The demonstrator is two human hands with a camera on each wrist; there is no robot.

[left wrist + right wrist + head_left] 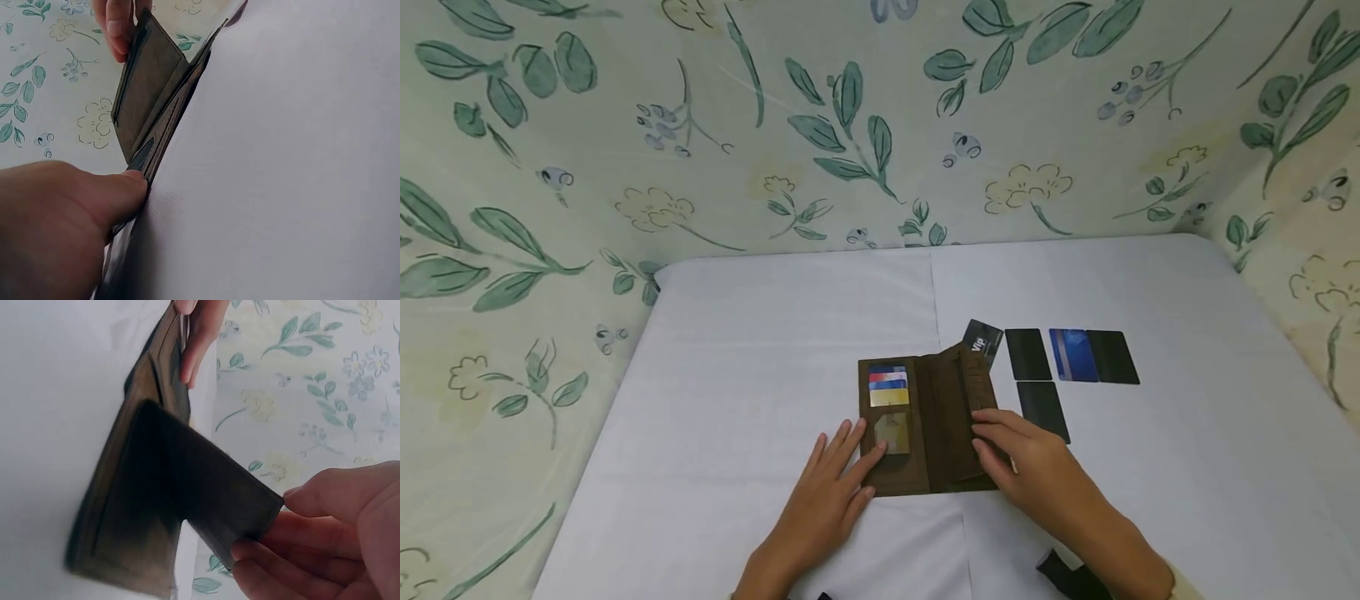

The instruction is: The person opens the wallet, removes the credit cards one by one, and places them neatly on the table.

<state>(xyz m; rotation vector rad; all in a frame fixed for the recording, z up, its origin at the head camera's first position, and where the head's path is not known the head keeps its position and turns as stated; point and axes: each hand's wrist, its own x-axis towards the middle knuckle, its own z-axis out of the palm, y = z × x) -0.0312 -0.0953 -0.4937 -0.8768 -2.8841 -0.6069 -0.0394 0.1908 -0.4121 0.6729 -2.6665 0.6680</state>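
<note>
A brown wallet lies opened out on the white cloth, with several cards in its left-side slots and a clear window below them. My left hand rests with spread fingers on the wallet's left edge, one fingertip on the window. My right hand pinches the edge of the wallet's inner flap, lifted up from the right half. In the left wrist view the flap stands tilted above the wallet's body, and my left thumb presses near its edge.
Right of the wallet lie a black VIP card, black cards and a blue card. A dark strap-like item is partly under my right forearm. Floral fabric hangs behind the table.
</note>
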